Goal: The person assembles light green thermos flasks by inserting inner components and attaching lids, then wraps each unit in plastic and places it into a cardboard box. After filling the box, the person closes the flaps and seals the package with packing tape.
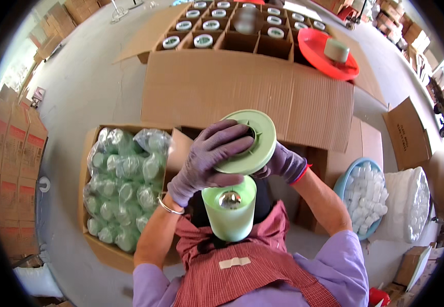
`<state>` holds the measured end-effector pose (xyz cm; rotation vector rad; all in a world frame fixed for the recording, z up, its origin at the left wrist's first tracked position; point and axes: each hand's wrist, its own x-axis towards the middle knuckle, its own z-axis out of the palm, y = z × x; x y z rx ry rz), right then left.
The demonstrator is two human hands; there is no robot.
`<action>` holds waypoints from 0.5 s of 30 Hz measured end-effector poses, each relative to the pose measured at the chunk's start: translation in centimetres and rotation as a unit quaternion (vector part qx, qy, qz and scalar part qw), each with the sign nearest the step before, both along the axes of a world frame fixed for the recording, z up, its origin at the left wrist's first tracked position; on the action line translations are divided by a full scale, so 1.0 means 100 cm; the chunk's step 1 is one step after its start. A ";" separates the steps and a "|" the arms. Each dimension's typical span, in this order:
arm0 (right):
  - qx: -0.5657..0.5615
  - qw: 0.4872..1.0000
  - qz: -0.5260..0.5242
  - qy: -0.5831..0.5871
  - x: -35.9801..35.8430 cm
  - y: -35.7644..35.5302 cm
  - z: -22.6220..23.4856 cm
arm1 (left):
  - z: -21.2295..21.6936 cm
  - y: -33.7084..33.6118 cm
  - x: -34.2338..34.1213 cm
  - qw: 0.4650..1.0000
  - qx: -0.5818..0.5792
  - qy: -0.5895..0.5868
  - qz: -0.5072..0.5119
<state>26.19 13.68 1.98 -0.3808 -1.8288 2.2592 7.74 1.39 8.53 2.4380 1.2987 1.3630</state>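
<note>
Both my hands wear purple gloves. My left hand (206, 158) lies across the top of a round pale green lid (252, 146) and grips it. My right hand (283, 163) holds the same lid from behind its right edge. Just below the lid stands a pale green cylindrical container (231, 215), upright between my knees, with a shiny metal part visible inside its open top. The lid is tilted and sits slightly above the container's rim.
An open carton (91, 240) of green parts wrapped in clear plastic stands to my left. Ahead lies a large divided carton (242, 43) with finished containers in its cells and a red plate (314, 51). A blue basin (346, 187) of small white pieces sits on the right.
</note>
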 end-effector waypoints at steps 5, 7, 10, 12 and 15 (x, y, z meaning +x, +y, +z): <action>0.012 0.952 -0.225 -0.207 0.034 -0.007 -0.022 | -0.067 -0.061 -0.019 0.978 -0.186 -0.095 -0.028; 0.034 0.963 -0.235 -0.131 0.042 -0.021 -0.033 | -0.068 -0.068 -0.011 0.973 -0.206 -0.083 -0.055; 0.116 0.974 -0.179 -0.076 0.032 -0.047 -0.009 | -0.061 -0.068 -0.002 0.973 -0.216 -0.043 -0.069; 0.148 0.977 -0.145 -0.058 0.021 -0.063 0.007 | -0.061 -0.061 0.001 0.962 -0.253 -0.031 -0.098; 0.302 0.947 -0.109 -0.030 0.015 -0.077 -0.011 | -0.067 -0.067 0.004 0.968 -0.234 0.010 -0.088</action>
